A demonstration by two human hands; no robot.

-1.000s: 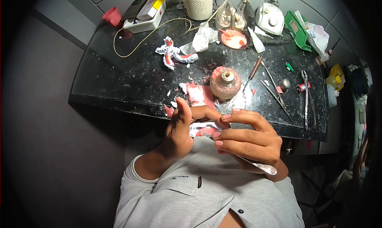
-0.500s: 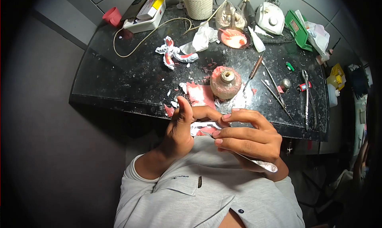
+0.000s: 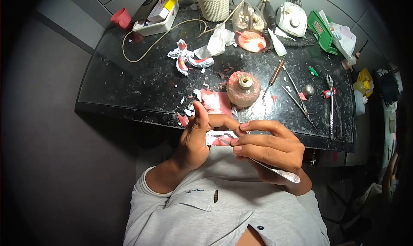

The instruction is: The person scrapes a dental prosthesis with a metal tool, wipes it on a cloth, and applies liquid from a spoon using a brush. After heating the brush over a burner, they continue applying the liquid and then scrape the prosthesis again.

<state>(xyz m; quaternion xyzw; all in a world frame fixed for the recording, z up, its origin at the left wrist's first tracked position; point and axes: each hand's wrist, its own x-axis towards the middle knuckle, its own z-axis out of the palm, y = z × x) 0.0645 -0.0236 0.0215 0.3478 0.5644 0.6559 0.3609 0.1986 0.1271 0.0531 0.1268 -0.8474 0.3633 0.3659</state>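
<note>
My left hand (image 3: pixel 195 138) grips a white-and-pink dental cast (image 3: pixel 218 138), thumb raised, just in front of the table's near edge. My right hand (image 3: pixel 269 149) holds a thin metal wax knife (image 3: pixel 275 172); its tip rests on the cast, and its flat end sticks out below my wrist. Both hands hover above my grey shirt. Just beyond them on the dark stone table (image 3: pixel 129 87) lies a pink wax sheet (image 3: pixel 216 103) beside a round pink spirit lamp (image 3: pixel 243 88).
Metal hand tools (image 3: pixel 297 97) and pliers (image 3: pixel 331 104) lie to the right. Another cast (image 3: pixel 187 59), a tissue (image 3: pixel 217 42), a pink bowl (image 3: pixel 252 40), a white basket (image 3: pixel 214 5), a power strip (image 3: pixel 157 20) and a white motor unit (image 3: pixel 291 19) crowd the back.
My right hand has shifted the wax knife slightly, its flat end dropping a little lower and flatter. The left hand and cast stay almost still.
</note>
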